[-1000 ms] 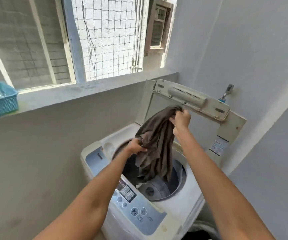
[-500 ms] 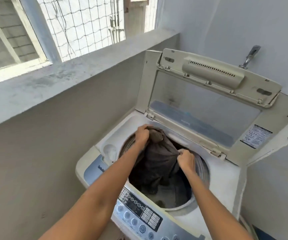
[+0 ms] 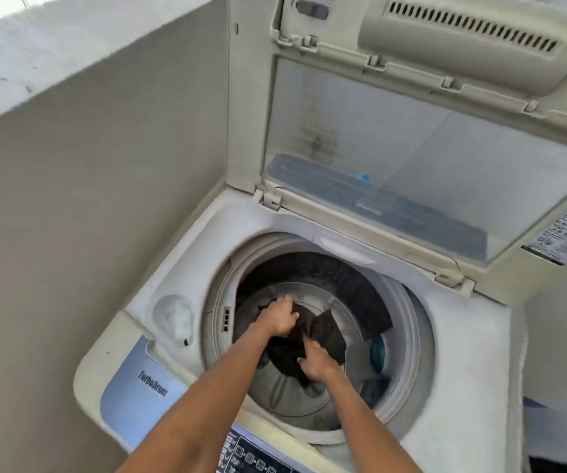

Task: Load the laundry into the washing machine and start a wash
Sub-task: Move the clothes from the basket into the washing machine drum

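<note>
Lying under both hands' fingers [image 3: 287, 300]: dark cloth [image 3: 323, 332].

Looking like a home laundry nook: top-load washing machine [image 3: 462, 387] sitting lid-up [image 3: 411, 158] against plain plastered walls [image 3: 87, 199], concrete ledge [image 3: 36, 63] running alongside.

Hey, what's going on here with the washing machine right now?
A person is loading a white top-loading washing machine whose lid stands open. Both hands are down inside the drum: the left hand and the right hand each grip a dark brown crumpled cloth lying at the bottom. Something blue sits against the drum wall on the right. The control panel at the front is untouched, so no wash is started.
</note>
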The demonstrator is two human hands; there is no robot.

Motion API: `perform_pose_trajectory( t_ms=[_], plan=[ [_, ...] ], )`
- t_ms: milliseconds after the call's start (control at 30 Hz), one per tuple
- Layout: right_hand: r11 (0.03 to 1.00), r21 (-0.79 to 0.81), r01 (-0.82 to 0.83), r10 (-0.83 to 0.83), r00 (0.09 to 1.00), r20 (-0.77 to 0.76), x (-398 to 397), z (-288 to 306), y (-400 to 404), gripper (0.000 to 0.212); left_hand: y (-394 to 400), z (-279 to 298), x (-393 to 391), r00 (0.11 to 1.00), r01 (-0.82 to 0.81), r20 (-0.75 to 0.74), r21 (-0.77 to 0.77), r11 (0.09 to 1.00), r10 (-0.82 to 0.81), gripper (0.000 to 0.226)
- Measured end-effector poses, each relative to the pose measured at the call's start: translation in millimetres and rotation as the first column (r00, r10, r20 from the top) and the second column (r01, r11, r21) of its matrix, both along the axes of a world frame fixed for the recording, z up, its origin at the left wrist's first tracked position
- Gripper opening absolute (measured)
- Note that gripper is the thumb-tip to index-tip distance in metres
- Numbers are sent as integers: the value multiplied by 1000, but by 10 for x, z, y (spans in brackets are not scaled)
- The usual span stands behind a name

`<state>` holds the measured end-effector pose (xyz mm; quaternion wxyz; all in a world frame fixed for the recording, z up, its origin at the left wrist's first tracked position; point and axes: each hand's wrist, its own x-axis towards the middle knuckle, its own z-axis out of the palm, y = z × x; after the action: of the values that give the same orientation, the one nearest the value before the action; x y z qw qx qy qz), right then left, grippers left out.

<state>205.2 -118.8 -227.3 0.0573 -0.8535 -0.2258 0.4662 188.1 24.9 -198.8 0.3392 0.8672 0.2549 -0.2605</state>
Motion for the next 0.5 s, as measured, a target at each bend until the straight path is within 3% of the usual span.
perform_pose_trajectory(
  t_ms=[100, 200, 267, 333, 500],
  plan=[
    [977, 170, 129, -159, 971, 178, 49, 276, -95, 44, -88, 129, 46, 980, -113, 165, -22, 993, 115, 41],
    [865, 427, 266, -412, 860, 300, 189, 793, -300, 32, -360, 534, 197, 914, -162, 363, -84, 983, 182, 31],
    [699, 630, 338, -625, 717, 309, 277, 1157, -473, 23, -667, 865, 361, 831, -146, 515, -162, 976, 210, 26],
    [478, 797, 369, -800, 557, 222, 376, 1493, -736, 16, -1076, 1209, 538, 748, -32, 630, -280, 959, 209, 23],
    [41, 929, 367, -957, 281, -68, 666, 1986, -1695, 18, -2227, 1753, 862, 690, 231, 709, -407, 884, 147, 17]
  ],
)
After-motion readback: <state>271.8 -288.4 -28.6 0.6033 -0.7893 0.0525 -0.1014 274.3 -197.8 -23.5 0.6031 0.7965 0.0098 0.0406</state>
